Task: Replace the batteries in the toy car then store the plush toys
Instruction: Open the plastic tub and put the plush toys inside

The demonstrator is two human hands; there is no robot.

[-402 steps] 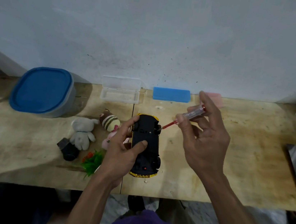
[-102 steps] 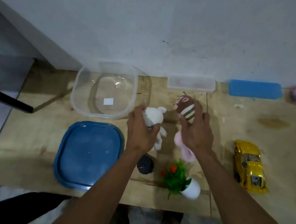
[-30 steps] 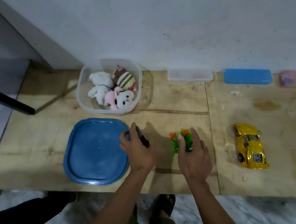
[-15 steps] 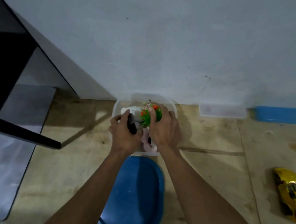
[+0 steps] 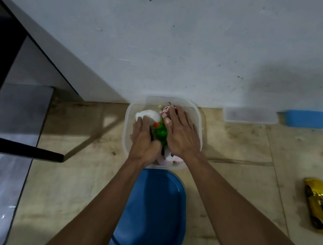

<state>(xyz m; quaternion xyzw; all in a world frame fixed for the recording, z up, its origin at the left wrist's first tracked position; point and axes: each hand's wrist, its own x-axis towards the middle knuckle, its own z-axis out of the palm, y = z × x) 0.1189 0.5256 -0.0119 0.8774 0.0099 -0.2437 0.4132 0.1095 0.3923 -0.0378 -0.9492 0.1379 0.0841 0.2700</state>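
Note:
A clear plastic container (image 5: 199,117) stands against the wall and holds a white plush (image 5: 148,115), a striped plush (image 5: 166,109), a pink plush (image 5: 168,161) and a green toy plant (image 5: 160,132). Both my hands are inside it. My left hand (image 5: 143,141) lies over the white plush with a small dark toy (image 5: 151,136) tucked against its thumb. My right hand (image 5: 181,135) rests flat on the plush toys with its fingers spread, its thumb beside the plant. The yellow toy car (image 5: 322,207) sits upright on the table far to the right.
The container's blue lid (image 5: 152,213) lies on the wooden table just in front of it, under my forearms. A small clear case (image 5: 249,115) and a blue case (image 5: 311,119) lie along the wall at the right. A dark frame (image 5: 15,148) borders the table's left side.
Both hands have gone down into the container with the green plant and the dark toy. The plant now rests among the plush toys, and my right hand has flattened.

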